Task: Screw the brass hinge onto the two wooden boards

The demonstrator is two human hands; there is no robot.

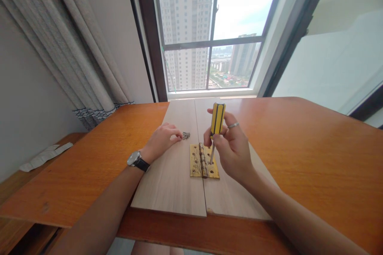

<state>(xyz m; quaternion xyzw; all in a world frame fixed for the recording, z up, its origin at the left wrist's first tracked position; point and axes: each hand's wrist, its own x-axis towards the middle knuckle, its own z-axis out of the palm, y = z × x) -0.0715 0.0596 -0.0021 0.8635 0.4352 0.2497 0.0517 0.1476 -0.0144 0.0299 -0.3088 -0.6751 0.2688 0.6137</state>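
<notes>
A brass-coloured hinge (196, 161) lies open flat across the seam between two pale wooden boards (172, 189). My right hand (235, 149) grips a screwdriver (218, 119) by its yellow and black handle. The screwdriver stands nearly upright, and its shaft runs down to a hole in the hinge's right leaf. On the left board, my left hand (166, 137) rests with thumb and fingertips together at the edge of a small pile of screws (186, 135). Whatever is between those fingertips is too small to make out.
The boards lie on an orange-brown wooden table (317, 155). Beyond its far edge is a window (209, 43) with dark frames. A grey curtain (68, 40) hangs at the left, above a crumpled pale sheet (44, 156) on a lower surface.
</notes>
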